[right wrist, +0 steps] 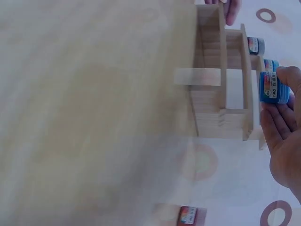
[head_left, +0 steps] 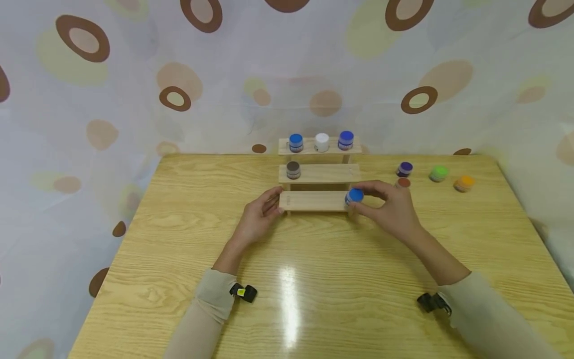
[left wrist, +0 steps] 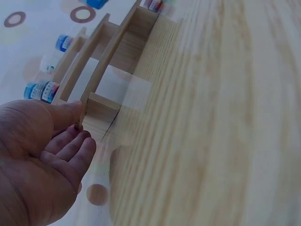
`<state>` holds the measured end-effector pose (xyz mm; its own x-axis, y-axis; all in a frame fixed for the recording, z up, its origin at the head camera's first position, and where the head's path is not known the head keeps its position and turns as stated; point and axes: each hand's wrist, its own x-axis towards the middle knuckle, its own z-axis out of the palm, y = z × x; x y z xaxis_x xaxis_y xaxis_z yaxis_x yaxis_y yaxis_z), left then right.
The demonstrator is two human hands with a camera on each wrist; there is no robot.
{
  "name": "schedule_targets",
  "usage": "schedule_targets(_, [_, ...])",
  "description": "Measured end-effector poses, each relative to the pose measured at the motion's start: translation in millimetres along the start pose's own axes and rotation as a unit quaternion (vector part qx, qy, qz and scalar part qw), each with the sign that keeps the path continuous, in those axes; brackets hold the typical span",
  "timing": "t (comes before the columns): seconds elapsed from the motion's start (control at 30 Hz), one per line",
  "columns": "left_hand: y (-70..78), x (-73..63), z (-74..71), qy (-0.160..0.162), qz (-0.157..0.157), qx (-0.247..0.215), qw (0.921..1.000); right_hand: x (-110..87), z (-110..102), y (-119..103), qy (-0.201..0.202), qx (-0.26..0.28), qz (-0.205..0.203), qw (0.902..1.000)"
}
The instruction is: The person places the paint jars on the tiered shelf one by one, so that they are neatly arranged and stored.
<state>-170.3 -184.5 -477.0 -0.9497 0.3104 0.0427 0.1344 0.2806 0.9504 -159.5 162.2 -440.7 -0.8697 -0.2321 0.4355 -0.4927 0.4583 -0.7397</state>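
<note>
A three-tier wooden stand [head_left: 316,201] is at the back of the table. My left hand [head_left: 256,219] pinches the left end of its lowest board, thumb and fingertips at the board's end in the left wrist view. Between thumb and fingers, my right hand [head_left: 396,212] holds a blue-lidded paint jar [head_left: 354,196] at the right end of that board; whether the jar touches the wood I cannot tell. On the top board are a blue jar [head_left: 296,143], a white jar [head_left: 322,142] and a darker blue jar [head_left: 346,140]. A dark brown jar [head_left: 293,170] sits at the middle board's left.
Right of the stand, on the table [head_left: 179,279], are a dark purple jar [head_left: 404,169], a green jar [head_left: 439,173], an orange jar [head_left: 464,183] and a red-brown jar [head_left: 403,182], partly hidden by my right hand. A patterned cloth [head_left: 291,65] hangs behind the table.
</note>
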Motion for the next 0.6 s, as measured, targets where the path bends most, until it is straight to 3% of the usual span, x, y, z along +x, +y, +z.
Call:
schedule_targets(0.3, [0.4, -2.3, -3.8, 0.003, -0.01, 0.018, 0.9998, 52.0, 5, -1, -0.006, -0.012, 0.042, 0.999])
schedule_targets(0.6, [2.2, -1.9, -2.2, -0.004, 0.0, 0.037, 0.9993, 74.9, 17, 9, -0.04, 0.023, 0.085, 0.9953])
